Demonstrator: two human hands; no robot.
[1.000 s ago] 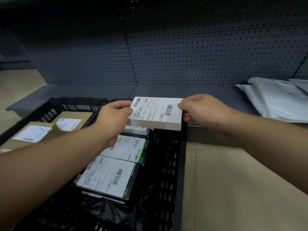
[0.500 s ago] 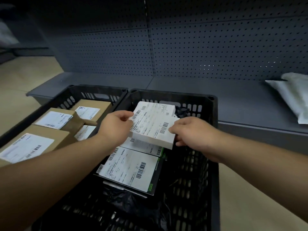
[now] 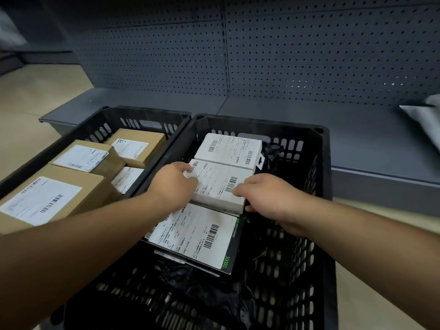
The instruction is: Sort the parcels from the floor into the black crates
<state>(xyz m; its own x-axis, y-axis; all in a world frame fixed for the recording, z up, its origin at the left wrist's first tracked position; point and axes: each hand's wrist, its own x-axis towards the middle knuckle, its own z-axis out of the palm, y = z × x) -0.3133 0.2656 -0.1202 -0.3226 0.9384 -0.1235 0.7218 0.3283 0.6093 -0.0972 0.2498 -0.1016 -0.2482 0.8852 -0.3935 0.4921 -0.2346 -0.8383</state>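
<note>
Both hands, left hand point(image 3: 172, 184) and right hand point(image 3: 266, 194), grip a white parcel point(image 3: 220, 184) apparently almost seated in the right crate point(image 3: 323, 163); both crates already hold several.

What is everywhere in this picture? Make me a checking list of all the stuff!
Surface: tan floor.
Job's things: white box held over right black crate; another white box and a black labelled box inside; brown boxes in left black crate.
Clutter: black plastic bag.
Grippers: left hand and right hand grip the box ends.
Cables: nothing seen.
Surroundings: grey pegboard shelf, grey mailer bags.
</note>
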